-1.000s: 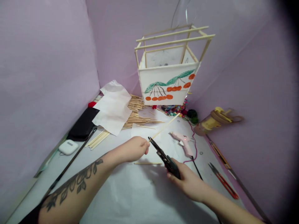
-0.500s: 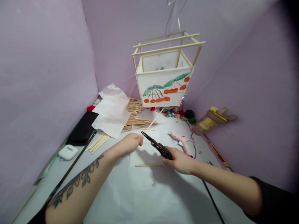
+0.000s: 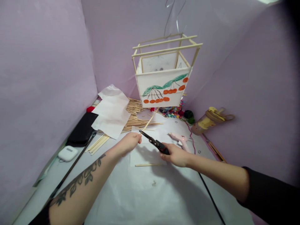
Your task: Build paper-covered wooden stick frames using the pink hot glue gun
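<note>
Two hands are full: left pinches a stick, right grips pliers, partly hiding a glue gun.

1. Slim wooden stick: pale straw, plain.
2. Long-nosed metal pliers: predominantly black.
3. Box-shaped paper-and-stick structure: white front panel bearing green leaf shapes, dark stems and orange-red rounds; frame pale yellow.
4. Pistol-shaped plastic glue gun: pale pink, small red light.
5. Flat rectangular case: solid black.
6. Small rounded case: white.
7. Lidded tumbler: yellow and brown.
8. Left forearm: dark leaf-pattern tattoo.
9. Thin yarn strand: magenta.
</note>
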Action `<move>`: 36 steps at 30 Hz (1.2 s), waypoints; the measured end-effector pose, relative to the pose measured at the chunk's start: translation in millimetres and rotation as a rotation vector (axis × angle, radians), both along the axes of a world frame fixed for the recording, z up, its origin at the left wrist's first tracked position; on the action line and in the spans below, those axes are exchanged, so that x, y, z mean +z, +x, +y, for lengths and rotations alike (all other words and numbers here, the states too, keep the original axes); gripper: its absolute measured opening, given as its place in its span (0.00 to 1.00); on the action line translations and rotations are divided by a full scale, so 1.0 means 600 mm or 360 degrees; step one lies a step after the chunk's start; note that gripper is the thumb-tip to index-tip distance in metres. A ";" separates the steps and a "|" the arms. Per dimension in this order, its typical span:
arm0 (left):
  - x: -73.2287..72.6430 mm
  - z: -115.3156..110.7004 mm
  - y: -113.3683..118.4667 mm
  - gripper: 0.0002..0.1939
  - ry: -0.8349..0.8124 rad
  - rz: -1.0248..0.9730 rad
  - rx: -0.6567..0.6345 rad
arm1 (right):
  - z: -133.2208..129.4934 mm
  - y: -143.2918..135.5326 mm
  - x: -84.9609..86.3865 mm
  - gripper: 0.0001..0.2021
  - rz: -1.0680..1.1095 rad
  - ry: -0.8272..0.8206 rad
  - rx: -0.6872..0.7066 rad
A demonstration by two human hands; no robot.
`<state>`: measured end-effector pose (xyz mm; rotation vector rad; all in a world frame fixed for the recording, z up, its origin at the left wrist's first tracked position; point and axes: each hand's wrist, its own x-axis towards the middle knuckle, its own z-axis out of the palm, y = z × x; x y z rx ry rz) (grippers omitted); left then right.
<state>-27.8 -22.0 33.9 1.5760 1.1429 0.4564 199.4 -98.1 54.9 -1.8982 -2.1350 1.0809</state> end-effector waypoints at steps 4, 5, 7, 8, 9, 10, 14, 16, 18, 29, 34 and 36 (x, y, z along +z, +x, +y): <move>-0.005 0.001 0.001 0.14 0.0006 -0.0033 0.0036 | 0.004 -0.002 0.004 0.08 -0.0014 0.0005 0.0007; -0.007 0.002 0.002 0.14 0.0006 -0.0036 0.0045 | 0.005 -0.003 0.005 0.08 -0.0019 0.0010 0.0007; -0.011 0.003 0.003 0.14 0.0009 -0.0044 0.0056 | 0.006 -0.004 0.004 0.08 -0.0025 0.0020 0.0006; -0.013 0.003 0.004 0.14 0.0011 -0.0049 0.0059 | 0.006 -0.004 0.003 0.08 -0.0026 0.0024 0.0004; -0.014 0.004 0.004 0.14 0.0015 -0.0053 0.0061 | 0.006 -0.004 0.002 0.08 -0.0028 0.0028 0.0001; -0.014 0.005 0.003 0.14 0.0021 -0.0054 0.0066 | 0.007 -0.004 0.000 0.08 -0.0032 0.0036 -0.0010; -0.001 0.008 -0.005 0.14 0.0077 -0.0043 0.0073 | 0.013 0.003 -0.011 0.09 -0.0088 0.0101 -0.0110; 0.011 0.012 -0.013 0.14 0.0110 -0.0033 0.0049 | 0.017 0.009 -0.013 0.09 -0.0112 0.0121 -0.0144; 0.023 0.016 -0.021 0.15 0.0133 -0.0025 0.0045 | 0.015 0.014 -0.008 0.09 -0.0110 0.0129 -0.0157; 0.048 0.047 -0.058 0.19 0.0706 0.0855 -0.0050 | -0.156 0.120 -0.025 0.16 -0.0187 0.0387 -0.0887; 0.056 0.063 -0.073 0.15 0.0719 0.1470 -0.0164 | -0.230 0.248 -0.056 0.23 -0.0543 0.0450 -0.1438; 0.074 0.061 -0.068 0.17 0.0865 0.1420 -0.0089 | -0.244 0.289 -0.057 0.25 -0.0699 0.0396 -0.1451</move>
